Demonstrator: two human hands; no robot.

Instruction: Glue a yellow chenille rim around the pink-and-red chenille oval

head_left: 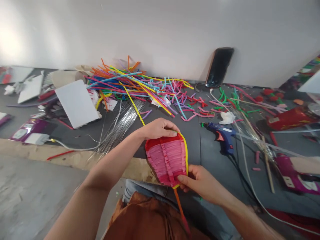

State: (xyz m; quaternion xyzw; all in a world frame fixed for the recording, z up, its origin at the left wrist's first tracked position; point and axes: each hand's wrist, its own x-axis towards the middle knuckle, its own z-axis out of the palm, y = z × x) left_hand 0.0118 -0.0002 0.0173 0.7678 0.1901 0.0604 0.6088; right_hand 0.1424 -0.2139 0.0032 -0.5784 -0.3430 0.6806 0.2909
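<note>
A pink and red petal shape made of pipe cleaners (172, 156) is held over the table's front edge. A yellow pipe cleaner (186, 151) runs along its right side, and an orange stem hangs from its lower tip. My left hand (160, 129) grips the top edge, thumb and fingers closed on it, with a loose yellow length sticking out behind the wrist. At the lower right, my right hand (193, 180) pinches the edge and the yellow pipe cleaner between thumb and fingers.
A heap of coloured pipe cleaners (130, 81) lies against the wall, with bare wires (122, 116) before it. A blue glue gun (222, 136) rests to the right. A phone (219, 67) leans on the wall. A white card (77, 104) is left; cables cross the table.
</note>
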